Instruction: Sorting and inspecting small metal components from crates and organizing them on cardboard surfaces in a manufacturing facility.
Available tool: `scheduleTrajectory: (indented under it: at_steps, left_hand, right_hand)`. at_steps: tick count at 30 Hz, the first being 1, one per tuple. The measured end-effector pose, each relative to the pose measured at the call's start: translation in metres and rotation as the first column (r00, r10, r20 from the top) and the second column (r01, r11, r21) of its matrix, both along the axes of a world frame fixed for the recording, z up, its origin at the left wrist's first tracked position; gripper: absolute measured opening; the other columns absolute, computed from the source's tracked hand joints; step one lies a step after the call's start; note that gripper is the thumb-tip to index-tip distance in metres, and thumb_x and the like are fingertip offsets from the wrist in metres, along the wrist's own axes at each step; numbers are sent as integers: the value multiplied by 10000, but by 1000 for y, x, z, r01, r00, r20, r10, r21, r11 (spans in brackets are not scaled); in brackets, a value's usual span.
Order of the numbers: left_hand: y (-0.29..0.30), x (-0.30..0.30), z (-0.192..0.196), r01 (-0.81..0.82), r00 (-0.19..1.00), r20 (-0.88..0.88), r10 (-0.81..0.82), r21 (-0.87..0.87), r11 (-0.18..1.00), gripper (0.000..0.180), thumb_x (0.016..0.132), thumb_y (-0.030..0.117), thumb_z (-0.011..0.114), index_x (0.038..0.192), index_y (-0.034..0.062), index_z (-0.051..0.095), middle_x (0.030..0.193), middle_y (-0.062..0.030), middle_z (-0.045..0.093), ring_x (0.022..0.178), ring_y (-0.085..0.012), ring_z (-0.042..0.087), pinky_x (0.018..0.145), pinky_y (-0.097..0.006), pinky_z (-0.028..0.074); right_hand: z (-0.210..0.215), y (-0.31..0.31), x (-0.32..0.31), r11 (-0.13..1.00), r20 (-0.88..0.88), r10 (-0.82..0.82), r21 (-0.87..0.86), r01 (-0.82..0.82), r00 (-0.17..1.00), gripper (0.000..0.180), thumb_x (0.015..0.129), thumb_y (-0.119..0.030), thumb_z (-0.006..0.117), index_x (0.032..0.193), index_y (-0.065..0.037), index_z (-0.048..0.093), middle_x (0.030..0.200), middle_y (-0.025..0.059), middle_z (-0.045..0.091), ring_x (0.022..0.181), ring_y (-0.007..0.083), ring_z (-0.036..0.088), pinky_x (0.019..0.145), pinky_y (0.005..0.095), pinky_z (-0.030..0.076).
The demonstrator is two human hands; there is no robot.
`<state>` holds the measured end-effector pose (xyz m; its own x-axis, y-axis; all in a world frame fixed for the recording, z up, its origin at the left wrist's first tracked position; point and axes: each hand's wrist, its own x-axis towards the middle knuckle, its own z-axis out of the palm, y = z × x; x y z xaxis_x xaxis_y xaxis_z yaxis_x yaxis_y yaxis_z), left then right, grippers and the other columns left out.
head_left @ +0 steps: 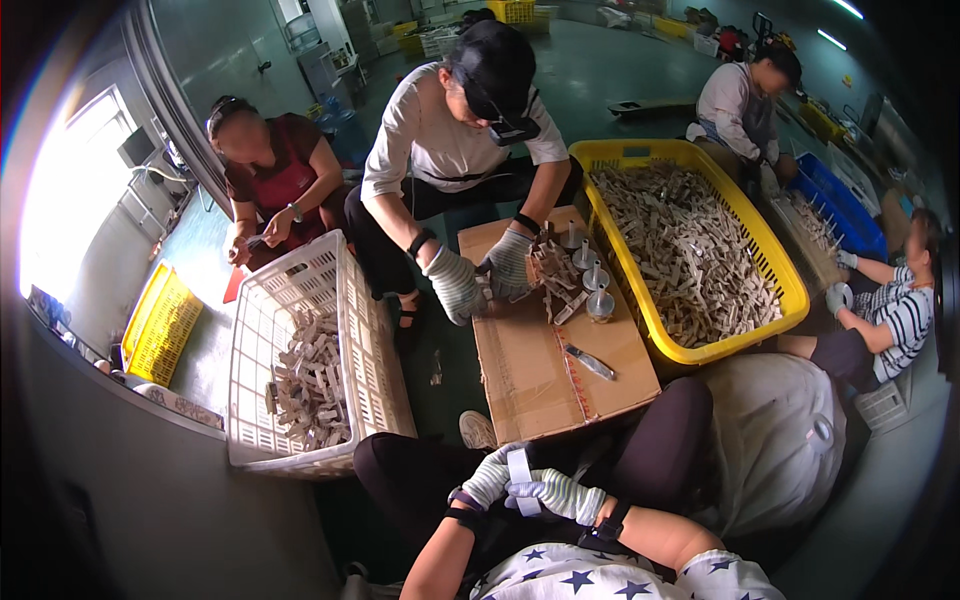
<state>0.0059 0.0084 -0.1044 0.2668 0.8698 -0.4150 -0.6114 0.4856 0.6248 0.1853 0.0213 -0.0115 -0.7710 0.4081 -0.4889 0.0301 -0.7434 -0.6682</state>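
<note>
Low in the head view, over my lap, my gloved left hand point(488, 478) and my gloved right hand point(562, 494) meet around a flat white strip point(519, 466). The left fingers close on its left side, and the right fingers press across its lower part. Both gloves are white with grey stripes. Just beyond my knees stands a cardboard box point(510, 385) used as a work surface. On it lie a utility knife point(590, 362), a pile of small greyish-brown pieces point(550, 262) and several small pots with narrow spouts point(599, 302).
Across the box, a person's gloved hands point(455, 285) work at its far left edge. A white crate point(385, 370) of brownish pieces stands left, a larger yellow crate point(690, 354) right. A whitish sack point(770, 420) sits beside my right knee. Other people sit farther off.
</note>
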Motion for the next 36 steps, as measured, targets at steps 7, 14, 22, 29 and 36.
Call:
scheduleTrajectory:
  at_steps: [7, 14, 22, 29, 36]
  left_hand:
    - [1, 2, -5, -15, 999, 32, 15, 7, 1000, 367, 833, -12, 692, 1173, 103, 616, 1029, 19, 653, 880, -103, 618, 783, -277, 529]
    - [1, 4, -3, -20, 998, 59, 22, -38, 999, 356, 840, -24, 678, 1167, 98, 607, 1006, 20, 652, 872, -95, 615, 770, -279, 533]
    - [-2, 6, 10, 23, 984, -180, -13, 58, 998, 354, 828, -9, 702, 1152, 105, 616, 984, 30, 651, 846, -82, 596, 742, -265, 519]
    - [-6, 3, 20, 25, 956, -292, 3, 92, 995, 368, 833, -22, 685, 1167, 117, 623, 979, 28, 639, 841, -92, 585, 750, -278, 516]
    - [-9, 2, 11, 104, 959, -275, -73, 97, 990, 406, 836, -35, 676, 1205, 105, 582, 1011, 24, 626, 876, -79, 580, 776, -255, 516]
  right_hand:
    - [-8, 2, 2, 1000, -7, -9, -26, 9, 1000, 271, 910, -185, 651, 1105, 2, 639, 965, 105, 691, 906, 199, 669, 823, 303, 519]
    - [-5, 1, 7, 998, -8, -22, -62, 21, 1000, 290, 897, -181, 666, 1110, 13, 633, 990, 125, 685, 932, 217, 671, 842, 309, 520]
    - [-8, 3, 7, 997, -20, -14, -72, 12, 1000, 299, 894, -194, 672, 1109, 11, 638, 981, 126, 688, 940, 223, 671, 845, 316, 519]
    - [-8, 1, 2, 998, -28, 34, 53, -33, 999, 315, 901, -251, 656, 1104, -10, 647, 985, 101, 694, 927, 191, 666, 855, 303, 504]
    - [9, -4, 5, 997, 11, -34, -75, 34, 999, 237, 882, -172, 675, 1048, -3, 660, 946, 96, 697, 869, 199, 681, 829, 301, 524]
